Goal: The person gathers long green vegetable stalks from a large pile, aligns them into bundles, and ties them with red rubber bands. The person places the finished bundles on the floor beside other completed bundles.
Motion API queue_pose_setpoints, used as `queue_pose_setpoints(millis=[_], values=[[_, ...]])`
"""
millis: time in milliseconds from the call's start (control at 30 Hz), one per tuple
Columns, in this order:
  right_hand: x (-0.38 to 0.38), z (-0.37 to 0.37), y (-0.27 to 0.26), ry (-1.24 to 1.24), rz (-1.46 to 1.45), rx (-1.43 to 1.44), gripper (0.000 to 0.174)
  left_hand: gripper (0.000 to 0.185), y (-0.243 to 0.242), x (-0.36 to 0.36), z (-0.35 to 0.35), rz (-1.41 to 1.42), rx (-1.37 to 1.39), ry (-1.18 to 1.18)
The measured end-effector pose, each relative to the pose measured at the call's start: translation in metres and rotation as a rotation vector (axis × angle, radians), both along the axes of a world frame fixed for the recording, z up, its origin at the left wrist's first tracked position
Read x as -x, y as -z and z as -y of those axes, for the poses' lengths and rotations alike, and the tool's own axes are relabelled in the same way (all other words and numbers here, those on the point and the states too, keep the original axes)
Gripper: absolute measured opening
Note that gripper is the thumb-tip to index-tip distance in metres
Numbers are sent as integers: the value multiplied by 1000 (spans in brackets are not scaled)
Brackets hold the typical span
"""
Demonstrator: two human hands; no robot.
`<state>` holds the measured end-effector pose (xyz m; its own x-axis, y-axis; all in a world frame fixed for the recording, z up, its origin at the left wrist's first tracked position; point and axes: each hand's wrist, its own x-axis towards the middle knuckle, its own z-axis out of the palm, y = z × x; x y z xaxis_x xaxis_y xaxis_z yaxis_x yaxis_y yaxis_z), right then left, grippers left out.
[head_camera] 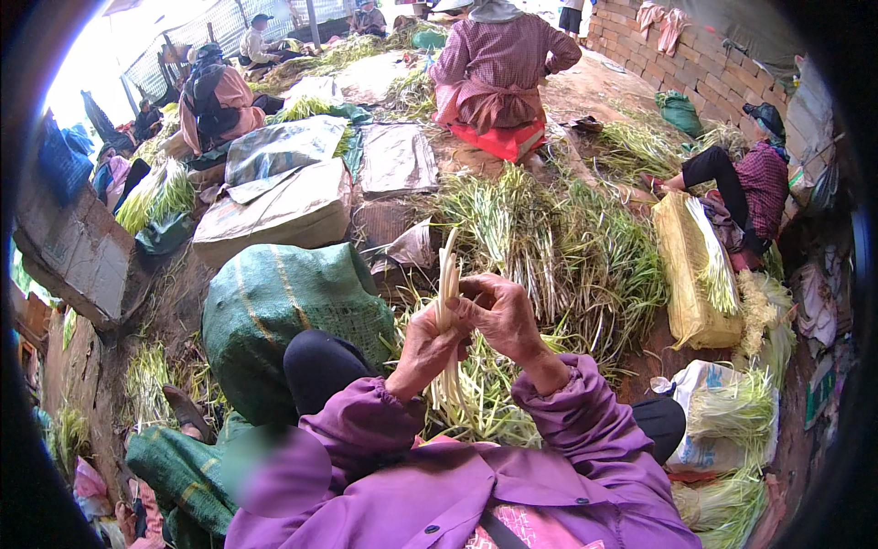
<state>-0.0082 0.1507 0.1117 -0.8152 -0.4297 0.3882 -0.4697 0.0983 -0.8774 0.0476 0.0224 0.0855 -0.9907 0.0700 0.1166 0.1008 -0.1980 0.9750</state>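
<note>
A small bundle of pale, slender vegetable stalks (pixel 449 271) stands nearly upright in my left hand (pixel 422 346), its lower ends hanging below the fist. My right hand (pixel 504 316) meets it from the right, thumb and fingertips pinching at the stalks just above the left hand. Some of the right fingers are hidden behind the thumb. Under both hands, loose pale green stalks (pixel 490 412) lie in my lap. Just beyond spreads a large heap of uncleaned green stalks (pixel 549 247) with whitish lower ends.
A stuffed green woven sack (pixel 274 309) stands by my left knee. To the right are a yellow wrapped block (pixel 679 274) with stalks on it and a white sack (pixel 686 394) bearing more. Ahead, a person (pixel 490 75) sits facing away; another person (pixel 754 171) sits at right.
</note>
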Motion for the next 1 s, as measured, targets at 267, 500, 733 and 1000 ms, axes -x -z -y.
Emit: queue_pose_setpoints(millis=[267, 500, 733, 1000], values=[[-8, -8, 4, -102, 383, 245, 20, 29, -4, -5, -4, 102, -200, -5], [-8, -8, 10, -106, 219, 179, 29, 27, 2, -6, -6, 73, -81, 102], [-12, -13, 7, -94, 427, 229, 29, 38, 4, -6, -9, 118, -119, 102], [-11, -11, 18, -32, 426, 269, 29, 35, 5, -7, -13, 10, 212, -23]])
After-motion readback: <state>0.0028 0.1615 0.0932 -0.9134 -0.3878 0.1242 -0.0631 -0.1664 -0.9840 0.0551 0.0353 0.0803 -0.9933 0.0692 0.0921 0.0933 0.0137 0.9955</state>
